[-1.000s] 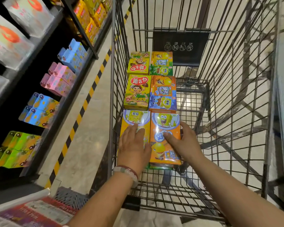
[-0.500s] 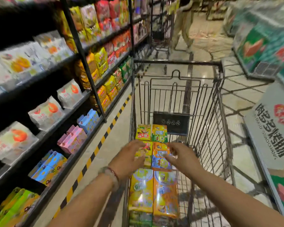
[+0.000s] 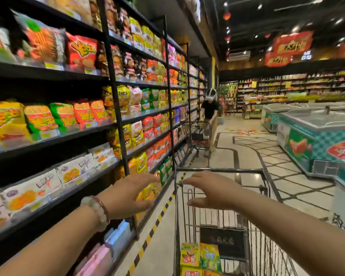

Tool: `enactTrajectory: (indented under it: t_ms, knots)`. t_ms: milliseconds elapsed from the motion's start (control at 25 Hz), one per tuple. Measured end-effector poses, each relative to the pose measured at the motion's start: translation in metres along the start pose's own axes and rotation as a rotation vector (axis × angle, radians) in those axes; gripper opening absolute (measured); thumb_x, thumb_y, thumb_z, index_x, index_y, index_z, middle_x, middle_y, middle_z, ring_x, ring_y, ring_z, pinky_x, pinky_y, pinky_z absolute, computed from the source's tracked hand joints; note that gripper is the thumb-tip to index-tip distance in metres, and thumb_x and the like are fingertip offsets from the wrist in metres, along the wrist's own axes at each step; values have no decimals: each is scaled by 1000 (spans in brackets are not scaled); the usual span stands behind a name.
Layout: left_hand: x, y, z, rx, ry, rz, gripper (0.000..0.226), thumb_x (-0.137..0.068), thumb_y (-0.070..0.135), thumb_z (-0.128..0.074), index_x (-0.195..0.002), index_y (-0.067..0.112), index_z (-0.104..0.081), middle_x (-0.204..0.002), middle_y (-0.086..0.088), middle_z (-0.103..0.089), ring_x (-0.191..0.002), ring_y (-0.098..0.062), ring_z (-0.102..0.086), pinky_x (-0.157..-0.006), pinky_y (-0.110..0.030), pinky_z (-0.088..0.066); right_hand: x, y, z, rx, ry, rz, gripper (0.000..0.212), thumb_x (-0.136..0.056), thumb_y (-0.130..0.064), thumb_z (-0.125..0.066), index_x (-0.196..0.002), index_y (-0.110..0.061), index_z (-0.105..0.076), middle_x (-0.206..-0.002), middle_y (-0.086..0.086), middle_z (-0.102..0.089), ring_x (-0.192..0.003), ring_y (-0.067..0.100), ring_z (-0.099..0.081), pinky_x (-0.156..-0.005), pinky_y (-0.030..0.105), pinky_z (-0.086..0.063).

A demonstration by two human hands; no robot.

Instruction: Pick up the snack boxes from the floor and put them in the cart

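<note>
Hands (image 3: 127,196) (image 3: 213,190) empty above cart (image 3: 219,170).

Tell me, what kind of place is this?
It looks like a supermarket. Long shelves are packed with bright snack bags, a wire shopping cart holding snack boxes sits in the aisle, and chest freezers line the right side.

Snack boxes (image 3: 200,257) in my cart (image 3: 219,170): yellow, orange, green, red labels. Cart wire dark grey. Floor stripe (image 3: 159,214) left of cart: yellow-black. Freezer (image 3: 315,142) right of cart: teal check, red logo.
</note>
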State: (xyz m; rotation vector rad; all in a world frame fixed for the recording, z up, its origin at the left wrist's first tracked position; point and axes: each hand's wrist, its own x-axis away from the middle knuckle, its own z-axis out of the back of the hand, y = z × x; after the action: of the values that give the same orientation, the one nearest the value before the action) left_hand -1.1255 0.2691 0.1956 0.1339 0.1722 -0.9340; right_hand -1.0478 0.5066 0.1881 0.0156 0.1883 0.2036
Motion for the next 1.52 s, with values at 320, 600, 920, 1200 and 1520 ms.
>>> enactTrajectory:
  t_ms: [320, 600, 920, 1200, 1520]
  knots:
    - [100, 21, 81, -141, 122, 136, 57, -89, 50, -47, -142, 35, -30, -148, 15, -29, -136, -5, -27, -105, -14, -17, -12, -61, 64, -111, -10, 268, 61, -91, -53, -48, -146, -36, -29, -153, -6, -30, -139, 15, -31, -112, 35, -32]
    - [258, 100, 112, -58, 105, 641, 62, -88, 47, -54, -140, 46, -21, -152, 17, -22, -139, -5, -22, -116, -32, -23, 18, -157, 89, -154, -54, 658, 60, -93, -53, -45, -147, -41, -22, -156, -10, -23, -142, 13, -23, -111, 31, -25]
    - [450, 270, 160, -262, 57, 1193, 66, -92, 37, -53, -146, 37, -15, -154, 15, -14, -141, -6, -15, -110, -17, -16, 118, -318, 116, -218, 11, 1105, 59, -93, -51, -47, -147, -37, -26, -155, -8, -27, -141, 12, -27, -111, 31, -27]
    - [620, 469, 194, -346, 63, 1666, 68, -90, 45, -52, -145, 41, -12, -153, 16, -20, -139, -9, -25, -106, -24, -30, 281, -475, 166, -269, 51, 1528, 64, -93, -52, -46, -149, -37, -20, -157, -7, -21, -144, 13, -18, -116, 34, -21]
    - [776, 702, 210, -404, 46, 2050, 78, -81, 64, -50, -146, 32, -21, -153, 11, -23, -138, -7, -25, -111, -23, -24, 522, -635, 195, -302, -23, 1921, 63, -93, -54, -44, -148, -41, -17, -158, -8, -18, -145, 18, -14, -117, 41, -18]
